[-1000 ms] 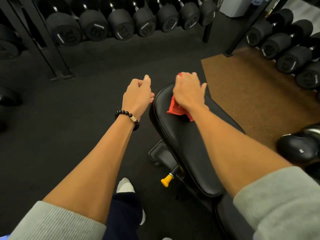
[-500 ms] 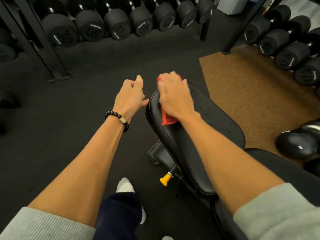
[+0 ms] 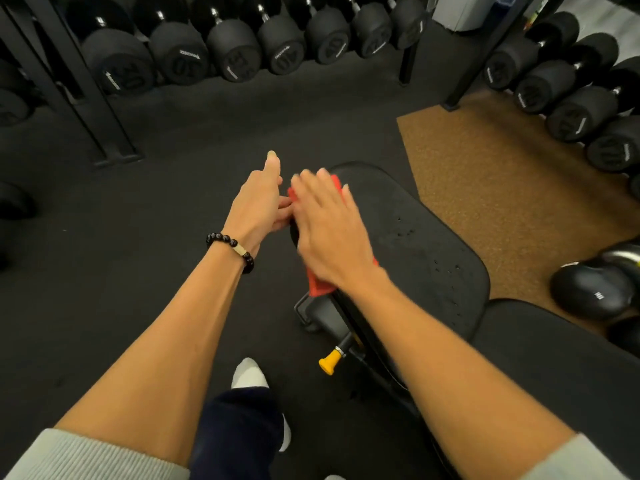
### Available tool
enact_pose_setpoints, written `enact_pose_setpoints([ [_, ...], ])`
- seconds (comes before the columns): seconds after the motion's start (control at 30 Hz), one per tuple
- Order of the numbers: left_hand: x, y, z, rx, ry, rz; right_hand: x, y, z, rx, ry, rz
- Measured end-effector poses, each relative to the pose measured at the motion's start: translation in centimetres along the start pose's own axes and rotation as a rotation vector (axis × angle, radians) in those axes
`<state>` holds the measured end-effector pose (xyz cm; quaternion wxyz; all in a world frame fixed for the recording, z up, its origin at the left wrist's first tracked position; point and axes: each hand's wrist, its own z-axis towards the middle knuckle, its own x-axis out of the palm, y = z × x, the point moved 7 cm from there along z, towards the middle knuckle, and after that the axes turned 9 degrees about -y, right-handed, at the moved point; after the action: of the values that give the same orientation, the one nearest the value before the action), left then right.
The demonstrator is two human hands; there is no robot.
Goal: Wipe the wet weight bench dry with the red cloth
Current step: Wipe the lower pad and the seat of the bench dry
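Observation:
The black padded weight bench (image 3: 426, 244) runs from the middle toward the lower right, with small water drops on its right half. My right hand (image 3: 332, 230) lies flat with straight fingers on the red cloth (image 3: 320, 284), pressing it onto the bench's left edge; the hand is motion-blurred and hides most of the cloth. My left hand (image 3: 259, 202), with a black bead bracelet on the wrist, hovers just left of the bench. Its thumb points forward and its fingers reach toward the cloth's edge; whether they touch it I cannot tell.
Racks of black dumbbells (image 3: 228, 53) line the back and the right side (image 3: 571, 95). A brown mat (image 3: 502, 174) lies right of the bench, with a kettlebell (image 3: 592, 292) beside it. A yellow adjustment knob (image 3: 330, 362) sticks out under the bench. My foot (image 3: 249, 375) stands on the dark floor.
My right hand has slid the red cloth leftward across the bench to its left edge and flattened out. My left hand has drawn in close beside it.

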<state>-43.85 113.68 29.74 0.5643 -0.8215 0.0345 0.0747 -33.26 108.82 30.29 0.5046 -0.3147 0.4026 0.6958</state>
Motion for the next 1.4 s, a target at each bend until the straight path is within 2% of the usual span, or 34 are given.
enact_pose_setpoints([
  [0.13, 0.5, -0.4, -0.1, 0.044, 0.053, 0.093, 0.1, -7.9, 5.2, 0.337, 0.013, -0.028],
  [0.23, 0.5, -0.7, 0.4, 0.081, 0.037, 0.155, 0.4, -8.2, 5.0, 0.480, -0.024, -0.042],
  [0.33, 0.3, -1.1, 1.2, 0.171, -0.082, 0.307, -0.3, -3.0, 1.1, 0.385, -0.084, -0.056],
  [0.4, 0.4, -1.9, 1.3, 0.284, -0.194, 0.461, -0.7, -0.2, -2.3, 0.267, -0.044, -0.016],
  [0.5, 2.2, -3.0, 1.1, 0.357, -0.199, 0.424, -1.1, -1.0, -2.8, 0.178, -0.003, 0.076],
  [0.63, 5.7, -2.8, 1.2, 0.412, -0.086, 0.416, -1.1, -8.6, 1.2, 0.393, -0.013, 0.053],
  [0.77, 7.1, -1.6, 1.4, 0.397, -0.069, 0.609, -1.2, -13.6, 2.0, 0.643, -0.016, 0.022],
  [0.9, 7.0, -1.8, 1.1, 0.396, -0.143, 0.690, -1.2, -8.8, -0.8, 0.535, -0.092, -0.049],
  [1.03, 7.0, -1.5, 1.1, 0.441, -0.160, 0.693, -2.2, -2.8, -6.9, 0.335, -0.030, -0.002],
  [1.1, 6.9, -1.4, 1.1, 0.452, -0.162, 0.706, -2.5, -3.6, -6.8, 0.286, -0.022, 0.056],
  [1.2, 7.0, -1.3, 0.7, 0.449, -0.163, 0.752, -2.4, -9.0, -3.0, 0.396, -0.061, 0.041],
  [1.3, 7.3, -1.8, 0.0, 0.509, -0.166, 0.786, -2.0, -14.9, -0.3, 0.619, -0.028, 0.056],
  [1.4, 7.7, -2.2, -0.4, 0.594, -0.150, 0.840, -1.8, -14.5, -0.9, 0.689, -0.077, -0.018],
])
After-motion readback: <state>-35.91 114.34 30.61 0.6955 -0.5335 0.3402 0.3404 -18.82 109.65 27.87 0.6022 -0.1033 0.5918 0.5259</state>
